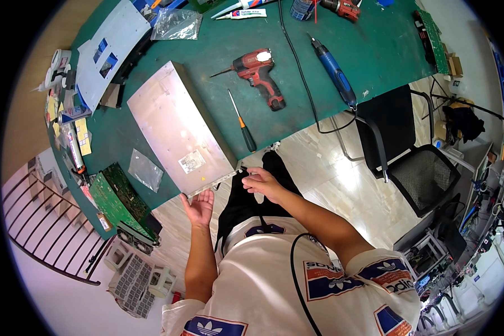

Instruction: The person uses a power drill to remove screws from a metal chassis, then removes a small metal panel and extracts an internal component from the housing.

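Observation:
A flat silver metal box (176,126) with a label on its top lies slantwise on the green workbench, its near end at the bench edge. My left hand (199,208) is palm up at the left of that near end, fingers stretched out and fingertips against the box's lower edge. By the near right corner is my right hand (265,185), its fingers loosely bent and apart. Small connectors line this end of the box, and a dark part sits close to my right fingertips. Whether those fingertips touch it, I cannot tell.
Right of the box lie a screwdriver (242,124), a red cordless driver (256,73) and a blue corded screwdriver (334,73). Plastic bags (146,169) and green circuit boards (115,193) are at the left. A black mesh chair (417,173) stands at the bench's right.

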A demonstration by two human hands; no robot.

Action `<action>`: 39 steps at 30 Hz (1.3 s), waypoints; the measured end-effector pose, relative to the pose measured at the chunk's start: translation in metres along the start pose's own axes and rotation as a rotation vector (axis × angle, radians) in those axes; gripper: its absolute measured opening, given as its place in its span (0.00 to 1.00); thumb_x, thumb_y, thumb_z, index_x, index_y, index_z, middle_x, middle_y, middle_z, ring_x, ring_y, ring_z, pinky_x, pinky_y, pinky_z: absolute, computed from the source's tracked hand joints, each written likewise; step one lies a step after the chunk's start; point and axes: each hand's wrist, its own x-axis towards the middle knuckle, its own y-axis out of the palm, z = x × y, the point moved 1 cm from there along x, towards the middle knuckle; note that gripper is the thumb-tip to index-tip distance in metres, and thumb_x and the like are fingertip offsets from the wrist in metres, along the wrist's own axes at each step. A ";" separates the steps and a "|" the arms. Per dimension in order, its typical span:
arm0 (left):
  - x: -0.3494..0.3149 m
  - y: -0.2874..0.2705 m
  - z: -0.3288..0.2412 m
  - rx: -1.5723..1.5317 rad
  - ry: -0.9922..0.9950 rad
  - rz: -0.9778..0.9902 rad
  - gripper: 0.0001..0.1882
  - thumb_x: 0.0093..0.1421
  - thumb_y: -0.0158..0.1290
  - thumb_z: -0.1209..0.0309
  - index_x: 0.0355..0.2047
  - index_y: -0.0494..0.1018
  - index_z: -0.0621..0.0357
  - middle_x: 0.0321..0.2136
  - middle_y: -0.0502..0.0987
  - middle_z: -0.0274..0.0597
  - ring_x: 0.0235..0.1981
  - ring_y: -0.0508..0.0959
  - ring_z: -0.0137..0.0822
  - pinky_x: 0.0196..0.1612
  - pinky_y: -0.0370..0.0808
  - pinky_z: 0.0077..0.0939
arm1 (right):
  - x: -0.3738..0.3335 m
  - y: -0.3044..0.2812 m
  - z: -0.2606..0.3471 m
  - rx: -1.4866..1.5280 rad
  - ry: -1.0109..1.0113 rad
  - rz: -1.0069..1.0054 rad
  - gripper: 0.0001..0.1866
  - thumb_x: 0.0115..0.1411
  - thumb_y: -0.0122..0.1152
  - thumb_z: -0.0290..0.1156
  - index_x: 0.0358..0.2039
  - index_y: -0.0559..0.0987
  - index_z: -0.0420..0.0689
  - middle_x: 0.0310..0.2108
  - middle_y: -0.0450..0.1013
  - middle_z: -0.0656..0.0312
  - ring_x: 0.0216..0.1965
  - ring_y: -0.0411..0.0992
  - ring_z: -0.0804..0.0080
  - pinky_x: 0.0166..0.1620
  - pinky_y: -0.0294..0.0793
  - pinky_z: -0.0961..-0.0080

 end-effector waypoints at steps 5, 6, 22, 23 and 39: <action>0.008 -0.003 0.006 -0.097 0.053 0.011 0.47 0.57 0.62 0.37 0.58 0.63 0.68 0.56 0.72 0.56 0.57 0.73 0.52 0.63 0.70 0.49 | 0.004 0.013 0.023 -0.072 -0.109 -0.239 0.42 0.59 0.74 0.47 0.64 0.63 0.38 0.48 0.76 0.53 0.47 0.77 0.68 0.46 0.79 0.71; 0.011 -0.001 0.008 -0.113 0.062 0.014 0.48 0.57 0.62 0.38 0.59 0.62 0.68 0.56 0.71 0.56 0.57 0.73 0.52 0.63 0.70 0.50 | 0.005 0.012 0.026 -0.119 -0.128 -0.243 0.41 0.59 0.74 0.47 0.63 0.64 0.38 0.48 0.76 0.53 0.46 0.77 0.68 0.46 0.79 0.71; 0.023 -0.004 0.027 -0.197 0.158 0.068 0.34 0.64 0.59 0.45 0.59 0.67 0.57 0.57 0.71 0.49 0.60 0.72 0.47 0.65 0.69 0.47 | 0.021 0.047 0.031 -0.325 -0.100 -0.315 0.27 0.67 0.66 0.43 0.59 0.75 0.37 0.43 0.78 0.60 0.38 0.79 0.72 0.41 0.80 0.77; 0.024 -0.004 0.027 -0.199 0.144 0.067 0.31 0.65 0.58 0.46 0.59 0.68 0.55 0.55 0.73 0.48 0.60 0.72 0.45 0.66 0.69 0.46 | 0.022 0.047 0.031 -0.331 -0.099 -0.315 0.27 0.67 0.65 0.42 0.59 0.75 0.38 0.43 0.78 0.59 0.38 0.80 0.70 0.42 0.81 0.75; 0.013 -0.078 -0.021 -0.052 0.092 0.176 0.31 0.64 0.58 0.45 0.60 0.67 0.49 0.59 0.71 0.41 0.62 0.70 0.44 0.66 0.64 0.47 | 0.005 0.088 -0.038 -0.135 0.025 -0.288 0.22 0.65 0.69 0.36 0.54 0.77 0.38 0.43 0.79 0.57 0.40 0.81 0.65 0.44 0.83 0.73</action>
